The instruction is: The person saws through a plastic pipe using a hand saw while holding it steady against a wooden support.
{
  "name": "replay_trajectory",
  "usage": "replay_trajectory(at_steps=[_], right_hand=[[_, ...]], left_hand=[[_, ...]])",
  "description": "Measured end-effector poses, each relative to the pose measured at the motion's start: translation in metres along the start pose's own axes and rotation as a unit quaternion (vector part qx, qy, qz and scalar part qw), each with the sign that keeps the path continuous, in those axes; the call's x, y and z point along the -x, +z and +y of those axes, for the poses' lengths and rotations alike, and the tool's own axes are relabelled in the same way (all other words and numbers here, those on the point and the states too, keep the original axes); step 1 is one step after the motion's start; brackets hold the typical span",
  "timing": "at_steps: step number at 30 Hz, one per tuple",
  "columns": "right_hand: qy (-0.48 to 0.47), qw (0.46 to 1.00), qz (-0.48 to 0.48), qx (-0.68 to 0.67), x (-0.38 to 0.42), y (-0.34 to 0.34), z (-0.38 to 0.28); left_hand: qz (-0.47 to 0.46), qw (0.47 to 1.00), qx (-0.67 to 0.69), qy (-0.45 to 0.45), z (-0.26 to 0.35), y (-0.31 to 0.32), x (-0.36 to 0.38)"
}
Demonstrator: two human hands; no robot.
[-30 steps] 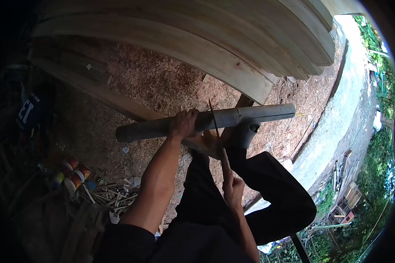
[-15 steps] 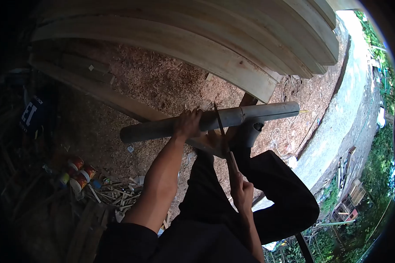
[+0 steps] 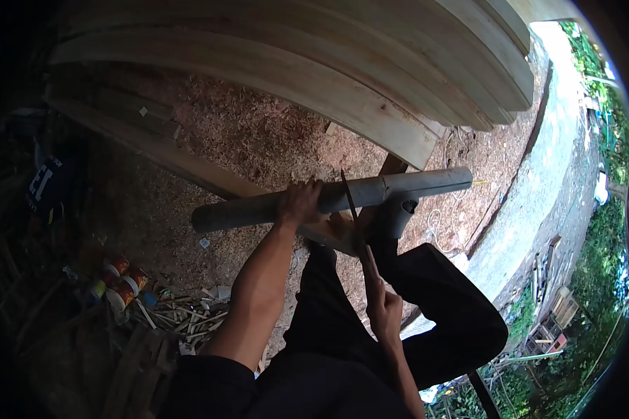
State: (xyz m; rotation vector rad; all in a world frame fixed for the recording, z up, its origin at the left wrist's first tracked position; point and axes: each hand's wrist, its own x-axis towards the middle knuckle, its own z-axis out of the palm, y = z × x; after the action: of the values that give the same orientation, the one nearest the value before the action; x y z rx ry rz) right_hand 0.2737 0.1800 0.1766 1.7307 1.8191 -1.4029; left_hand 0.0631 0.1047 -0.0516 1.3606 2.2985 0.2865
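Observation:
A long grey pipe [image 3: 248, 209] lies across a wooden beam in front of me. My left hand [image 3: 301, 201] is closed over it left of the saw, the fingers wrapped across its top. In my right hand [image 3: 384, 307] is the handle of a handsaw [image 3: 351, 199], held below the pipe. The saw's narrow dark blade crosses the pipe a short way right of my left hand, its tip beyond the far side. A seam ring shows on the pipe right of the blade. Just below that part sits a short grey piece [image 3: 391, 222] with a dark opening.
Long wooden boards [image 3: 398, 122] are stacked ahead. The supporting beam [image 3: 217, 180] runs diagonally under the pipe. Wood shavings [image 3: 258, 126] cover the ground. At lower left lie orange-and-white containers [image 3: 124, 290] and scrap sticks [image 3: 189, 311]. My bent leg [image 3: 461, 300] is at right.
The view shifts slightly, and the pipe's right end appears a little lower and further left. Both hands keep their grips, with the saw blade still across the pipe.

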Motion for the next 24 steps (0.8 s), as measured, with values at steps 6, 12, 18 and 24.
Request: replay_trajectory(at_steps=[6,12,18,24], right_hand=[[-0.108,0.992,0.058,0.020,-0.101,0.065,-0.033],[-0.109,0.993,0.029,0.029,-0.098,0.040,-0.035],[-0.005,1.000,0.002,-0.003,-0.002,0.005,0.001],[-0.210,0.971,0.061,0.096,-0.144,0.074,-0.057]], left_hand=[[-0.132,0.989,0.042,-0.042,0.000,-0.018,-0.011],[-0.140,0.988,0.047,-0.037,0.005,-0.024,-0.007],[-0.109,0.993,0.025,-0.044,-0.001,0.001,0.000],[-0.101,0.994,0.007,-0.035,-0.001,-0.006,-0.004]])
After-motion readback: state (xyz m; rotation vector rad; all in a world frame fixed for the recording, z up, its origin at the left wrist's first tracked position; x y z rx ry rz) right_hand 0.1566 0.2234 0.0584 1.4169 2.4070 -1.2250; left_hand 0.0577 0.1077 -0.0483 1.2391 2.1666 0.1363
